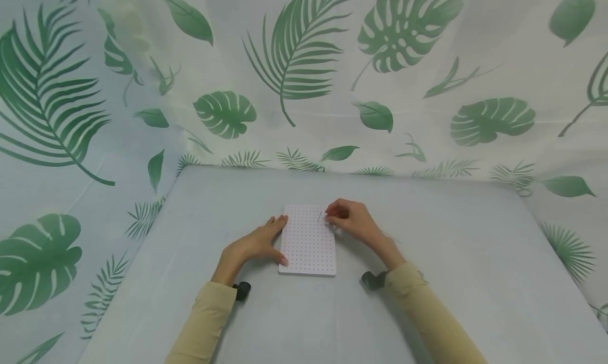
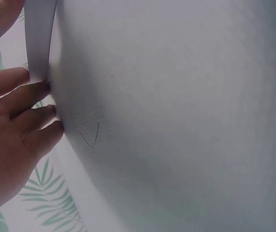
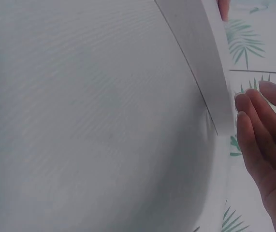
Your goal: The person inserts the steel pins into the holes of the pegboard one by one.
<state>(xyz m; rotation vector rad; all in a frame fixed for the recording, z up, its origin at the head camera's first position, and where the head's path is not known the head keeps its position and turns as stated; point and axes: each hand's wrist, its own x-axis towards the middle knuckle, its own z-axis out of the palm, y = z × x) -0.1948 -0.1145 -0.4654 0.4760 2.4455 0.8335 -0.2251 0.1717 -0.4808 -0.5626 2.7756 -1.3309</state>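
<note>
A white rectangular board (image 1: 307, 248), covered with a grid of small dots, lies on the table. My left hand (image 1: 258, 240) rests at its left side, thumb on the near corner and fingertips at the upper left edge. In the left wrist view the fingers (image 2: 38, 92) are spread along the board's side (image 2: 38, 38). Near the board's upper right stands a thin dark stick (image 1: 320, 217), also visible past the board's edge (image 3: 210, 63) in the right wrist view. My right hand (image 1: 351, 219) hovers beside it, fingers loosely bent, with no object visible between thumb and fingertips (image 3: 243, 104).
A pale cloth covers the table (image 1: 228, 195). A thin dark V-shaped strand (image 2: 92, 144) shows against it in the left wrist view. Leaf-printed curtains (image 1: 304, 137) stand behind the table and along both sides. Dark wrist cameras (image 1: 372, 280) sit under both forearms.
</note>
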